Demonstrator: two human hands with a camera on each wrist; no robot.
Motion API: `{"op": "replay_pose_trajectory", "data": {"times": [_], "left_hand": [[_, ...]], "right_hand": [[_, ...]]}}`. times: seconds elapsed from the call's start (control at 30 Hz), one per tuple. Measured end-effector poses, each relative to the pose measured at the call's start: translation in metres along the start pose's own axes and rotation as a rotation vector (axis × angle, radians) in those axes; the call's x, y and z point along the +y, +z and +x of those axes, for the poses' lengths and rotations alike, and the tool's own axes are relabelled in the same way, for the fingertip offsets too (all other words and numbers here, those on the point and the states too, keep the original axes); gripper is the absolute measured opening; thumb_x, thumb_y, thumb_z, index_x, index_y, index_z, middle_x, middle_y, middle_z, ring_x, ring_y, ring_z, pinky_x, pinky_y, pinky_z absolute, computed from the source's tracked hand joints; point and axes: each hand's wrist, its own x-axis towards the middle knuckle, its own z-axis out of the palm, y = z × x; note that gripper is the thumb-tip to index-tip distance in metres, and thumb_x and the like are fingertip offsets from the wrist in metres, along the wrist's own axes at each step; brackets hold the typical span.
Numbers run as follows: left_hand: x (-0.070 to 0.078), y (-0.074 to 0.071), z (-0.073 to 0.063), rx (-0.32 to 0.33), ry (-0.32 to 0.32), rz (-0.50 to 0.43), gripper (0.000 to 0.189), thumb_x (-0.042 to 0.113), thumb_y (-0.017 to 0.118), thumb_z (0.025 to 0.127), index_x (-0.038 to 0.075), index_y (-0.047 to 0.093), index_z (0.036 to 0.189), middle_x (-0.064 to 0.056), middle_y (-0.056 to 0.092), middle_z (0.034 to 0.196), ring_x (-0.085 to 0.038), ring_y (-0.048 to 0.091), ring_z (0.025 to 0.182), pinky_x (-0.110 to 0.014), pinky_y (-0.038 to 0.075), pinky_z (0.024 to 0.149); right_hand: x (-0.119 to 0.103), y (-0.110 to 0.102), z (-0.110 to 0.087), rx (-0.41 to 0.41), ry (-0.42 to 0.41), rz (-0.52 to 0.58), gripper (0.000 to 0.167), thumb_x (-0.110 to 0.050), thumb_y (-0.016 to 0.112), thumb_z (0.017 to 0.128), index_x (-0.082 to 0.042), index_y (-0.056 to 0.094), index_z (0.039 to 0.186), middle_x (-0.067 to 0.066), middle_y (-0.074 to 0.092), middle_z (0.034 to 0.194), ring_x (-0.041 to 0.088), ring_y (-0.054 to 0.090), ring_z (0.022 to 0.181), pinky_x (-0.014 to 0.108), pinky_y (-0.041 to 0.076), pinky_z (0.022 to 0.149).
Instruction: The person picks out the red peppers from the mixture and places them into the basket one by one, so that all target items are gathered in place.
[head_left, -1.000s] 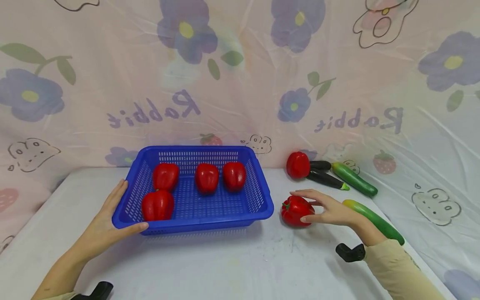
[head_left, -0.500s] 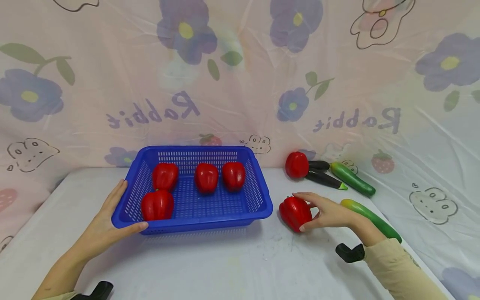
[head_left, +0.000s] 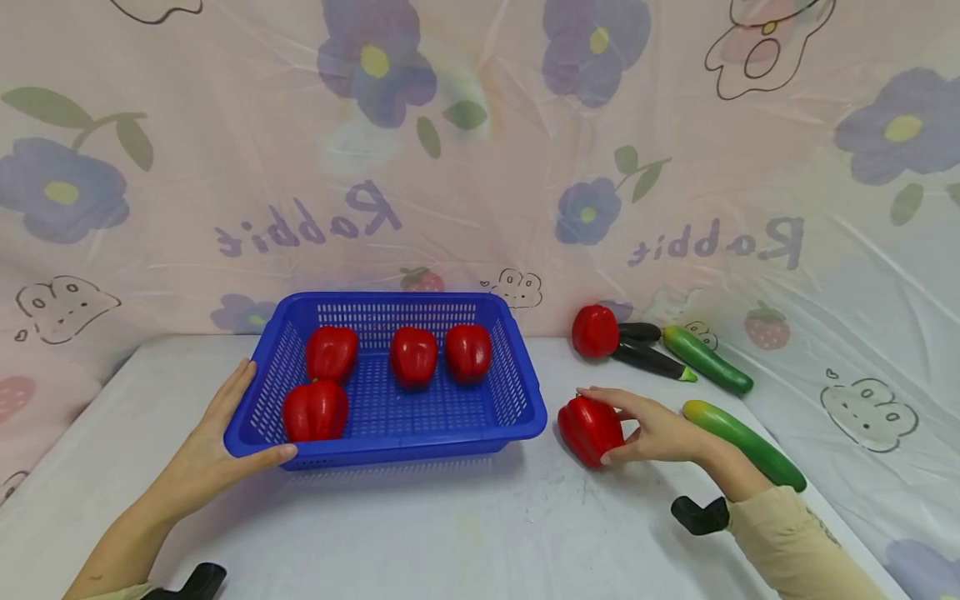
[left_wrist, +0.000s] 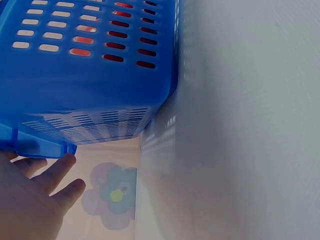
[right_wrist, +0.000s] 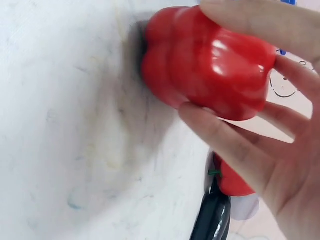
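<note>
The right hand [head_left: 651, 427] gripped the pepper [head_left: 590, 429] between thumb and fingers, a hold about as wide as the fruit. The pepper sat tilted on the table [head_left: 465, 533], right of the basket [head_left: 420, 451]. Some fingertips were hidden behind it, the thumb was cut off by the right wrist view's top edge, and the stem hardly showed.

The left hand [head_left: 197, 446] spread round the basket's near left corner, thumb along the front rim, fingers against the side; the left wrist view cut off part of it.

A narrow strip of table separated pepper and basket; more surface stretched in front. Four peppers [head_left: 413, 357] stood in the basket, its floor showing at front right. Behind, two eggplants [head_left: 651, 359] ran partly out of sight past the back pepper [head_left: 596, 332]. A cucumber [head_left: 742, 446] lay along the table's right edge.

A second earlier the gripped pepper's green stem had faced left; since then it had turned away.
</note>
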Motion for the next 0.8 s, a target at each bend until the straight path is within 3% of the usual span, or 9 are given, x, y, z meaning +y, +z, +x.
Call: {"op": "replay_pose_trajectory", "data": {"times": [0.27, 0.47, 0.8], "left_hand": [[-0.001, 0.001, 0.000, 0.002, -0.001, -0.006, 0.109, 0.027, 0.075, 0.079, 0.025, -0.002, 0.155, -0.008, -0.008, 0.162, -0.046, -0.003, 0.145, -0.082, 0.014, 0.095], [-0.001, 0.001, 0.000, 0.009, 0.018, -0.019, 0.108, 0.025, 0.075, 0.079, 0.025, -0.001, 0.155, -0.007, -0.008, 0.162, -0.046, -0.004, 0.145, -0.082, 0.010, 0.097], [-0.001, 0.001, -0.001, -0.001, -0.006, -0.002, 0.108, 0.028, 0.075, 0.079, 0.024, -0.003, 0.155, -0.008, -0.008, 0.162, -0.047, -0.003, 0.145, -0.082, 0.014, 0.096]], "right_hand": [[0.002, 0.003, 0.004, 0.079, -0.064, -0.056, 0.083, -0.022, 0.083, 0.073, -0.017, 0.042, 0.145, 0.013, 0.049, 0.137, 0.038, 0.050, 0.120, 0.023, 0.057, 0.072], [-0.002, 0.001, 0.005, 0.138, -0.098, -0.063, 0.085, -0.020, 0.084, 0.072, -0.017, 0.042, 0.145, 0.013, 0.048, 0.139, 0.039, 0.050, 0.121, 0.024, 0.058, 0.071], [-0.007, -0.007, 0.006, 0.180, -0.166, -0.052, 0.083, -0.014, 0.083, 0.072, -0.013, 0.042, 0.144, 0.015, 0.048, 0.138, 0.041, 0.052, 0.118, 0.024, 0.059, 0.069]]}}
